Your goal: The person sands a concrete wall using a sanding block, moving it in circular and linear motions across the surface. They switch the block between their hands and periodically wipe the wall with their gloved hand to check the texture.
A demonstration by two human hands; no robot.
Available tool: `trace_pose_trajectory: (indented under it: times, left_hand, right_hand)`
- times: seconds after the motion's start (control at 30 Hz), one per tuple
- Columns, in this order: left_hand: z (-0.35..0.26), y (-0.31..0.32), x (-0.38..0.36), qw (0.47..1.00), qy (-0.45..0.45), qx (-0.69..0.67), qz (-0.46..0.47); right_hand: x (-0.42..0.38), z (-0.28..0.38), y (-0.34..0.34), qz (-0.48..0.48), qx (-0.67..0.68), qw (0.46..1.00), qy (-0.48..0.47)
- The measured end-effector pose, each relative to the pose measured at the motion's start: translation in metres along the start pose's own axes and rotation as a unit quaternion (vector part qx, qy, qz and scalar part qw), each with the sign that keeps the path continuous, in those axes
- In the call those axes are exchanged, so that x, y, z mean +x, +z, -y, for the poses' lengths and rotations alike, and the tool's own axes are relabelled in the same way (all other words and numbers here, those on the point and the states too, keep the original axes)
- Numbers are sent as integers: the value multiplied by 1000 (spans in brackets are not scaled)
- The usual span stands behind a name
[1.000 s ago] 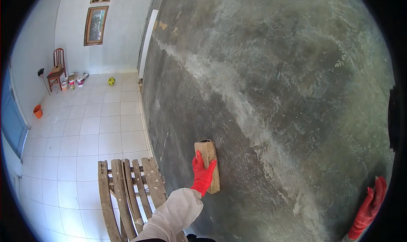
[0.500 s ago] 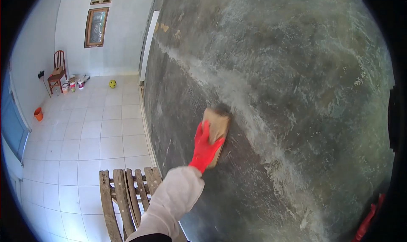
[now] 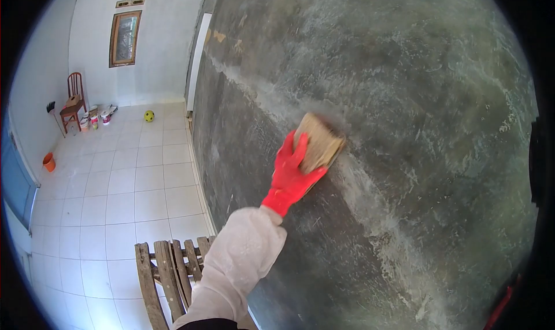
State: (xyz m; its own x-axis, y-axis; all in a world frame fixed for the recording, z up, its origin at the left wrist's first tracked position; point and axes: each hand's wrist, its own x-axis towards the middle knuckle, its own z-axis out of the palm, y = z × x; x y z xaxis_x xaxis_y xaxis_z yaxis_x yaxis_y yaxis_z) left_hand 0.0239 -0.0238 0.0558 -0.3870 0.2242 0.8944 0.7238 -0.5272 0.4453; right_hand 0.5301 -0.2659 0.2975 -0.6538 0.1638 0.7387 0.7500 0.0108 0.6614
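Observation:
My left hand [image 3: 291, 178], in a red glove, is closed around a tan, brick-shaped block [image 3: 317, 144] with a worn, fibrous-looking face. The block lies against a grey plastered wall [image 3: 416, 156], at the edge of a pale streak running diagonally down it. A dark smudge of motion blur or shadow shows at the block's upper edge. At the lower right rim, a dim red piece of my right hand [image 3: 503, 304] shows near the wall; its fingers cannot be made out.
Below my left arm stands a rough wooden slatted bench [image 3: 167, 266]. On the white tiled floor [image 3: 121, 208] are an orange bucket [image 3: 49, 162], a yellow ball [image 3: 149, 116], several paint tubs [image 3: 94, 122] and a wooden chair [image 3: 74, 98]. A blue door [image 3: 18, 177] is at far left.
My left hand has slid the block up and to the right along the wall, onto the pale streak. The view has shifted slightly, and less of the red at lower right shows.

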Motion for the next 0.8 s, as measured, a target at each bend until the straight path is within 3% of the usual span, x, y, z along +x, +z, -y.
trace_pose_trajectory:
  times: [0.07,0.13,0.17,0.23,0.27,0.37,0.47,0.57,0.63,0.7,0.77,0.8]
  left_hand:
    - [44,4,-55,999,-14,-47,-7]
    - [80,6,-129,982,-190,-5,-12]
    - [85,2,-155,982,-190,-2,-9]
    - [86,-5,-180,921,-384,-71,0]
    - [90,0,-175,922,-383,-54,2]
    - [84,6,-84,984,-172,-42,-20]
    - [19,-8,28,999,27,-41,-2]
    - [-20,-6,52,996,64,-29,62]
    - [5,-4,34,994,74,-39,71]
    - [44,0,-8,997,41,-65,4]
    - [84,2,-76,992,-127,-19,-14]
    - [84,-1,-95,992,-123,-21,-5]
  right_hand:
    - [-2,0,0,-6,-9,1000,2]
    - [1,2,1,-9,-3,1000,2]
    - [1,2,1,-7,0,1000,4]
    - [0,-1,2,-16,-16,1000,-13]
    - [-2,-2,3,-19,-18,1000,-9]
    - [-6,-9,3,-4,-4,1000,-7]
    - [-7,-12,2,22,-24,999,-17]
    - [-4,-6,4,11,-16,1000,-14]
    - [0,-5,2,8,-31,999,-39]
    - [-17,-23,6,14,-24,1000,-13]
    - [-21,-19,6,23,-11,1000,17]
    - [-6,-4,7,11,-11,1000,26]
